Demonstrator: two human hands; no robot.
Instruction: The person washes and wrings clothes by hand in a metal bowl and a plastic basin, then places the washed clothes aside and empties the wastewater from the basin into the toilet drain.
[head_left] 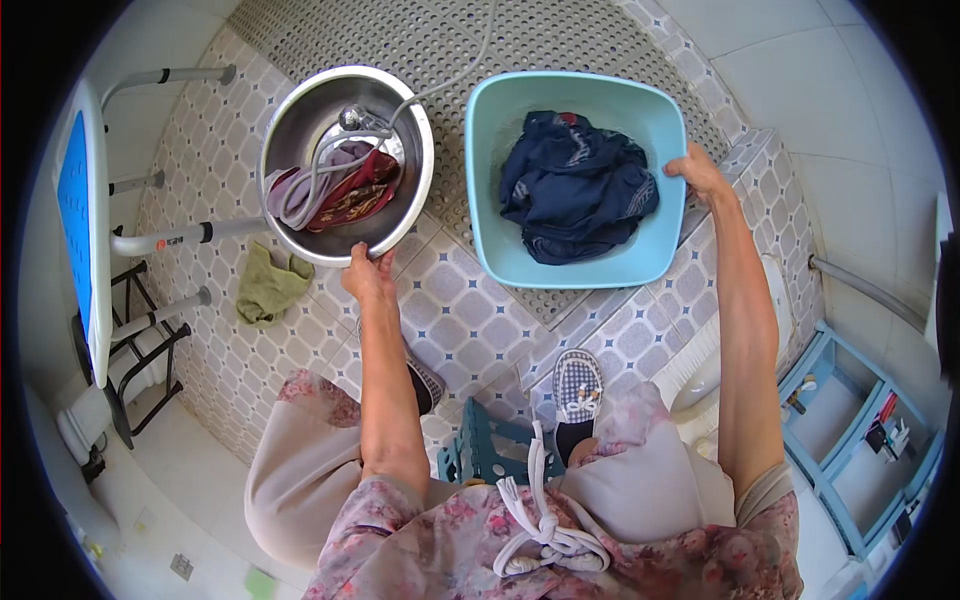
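My left hand (370, 275) grips the near rim of a round metal basin (424, 180), fingers curled round its edge. Inside the basin lie a dark red patterned cloth (355, 200), a mauve cloth (345, 155) and a coiled grey hose (318, 180) with a shiny shower head (352, 118). On the other side my right hand (697, 174) holds the right rim of a light blue plastic tub (480, 235). A dark navy garment (580, 190) sits bunched in the tub, with what looks like some water around it.
A green cloth (272, 285) lies on the tiled floor beside the basin. At the left stands a shower chair with a blue seat (82, 220). A perforated mat (400, 40) spreads behind the tub. A blue shelf rack (835, 420) stands at the right, and a teal stool (485, 440) is below me.
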